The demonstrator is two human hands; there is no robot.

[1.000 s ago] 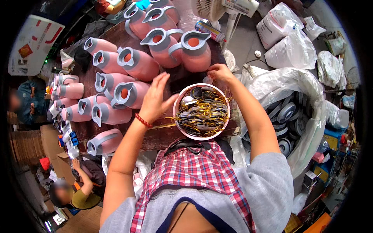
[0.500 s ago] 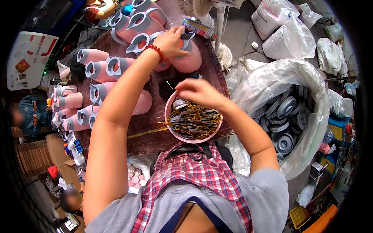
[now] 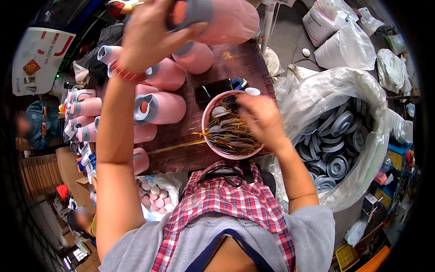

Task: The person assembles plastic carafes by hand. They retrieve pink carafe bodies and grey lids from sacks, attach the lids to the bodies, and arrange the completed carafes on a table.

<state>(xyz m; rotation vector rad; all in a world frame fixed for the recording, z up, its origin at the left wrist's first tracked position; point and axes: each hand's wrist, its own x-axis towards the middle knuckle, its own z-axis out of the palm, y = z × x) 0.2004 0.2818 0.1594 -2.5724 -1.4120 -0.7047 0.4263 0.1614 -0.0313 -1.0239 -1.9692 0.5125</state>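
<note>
My left hand (image 3: 152,38), a red bead bracelet at its wrist, grips a pink jug (image 3: 233,20) by its grey collar; the jug lies tilted across the far part of the table and is cut off by the top edge. My right hand (image 3: 263,119) is smeared by motion over the right rim of a pink bowl (image 3: 207,111). Inside the bowl lie many dark hang tags with golden strings (image 3: 229,136). Just beyond that hand is a white oval piece (image 3: 252,91); whether the fingers touch it I cannot tell.
Several pink jugs with grey spouts (image 3: 165,109) stand on the left of the dark red table (image 3: 181,158). A black phone-like object (image 3: 213,89) lies behind the bowl. On the right, a clear plastic bag (image 3: 312,97) holds grey ring-shaped lids (image 3: 337,167). Pink and white caps (image 3: 156,195) sit lower left.
My left hand has moved up and left, and a jug has shifted up with it. My right hand has moved right and down, from the bowl's far rim to its right side.
</note>
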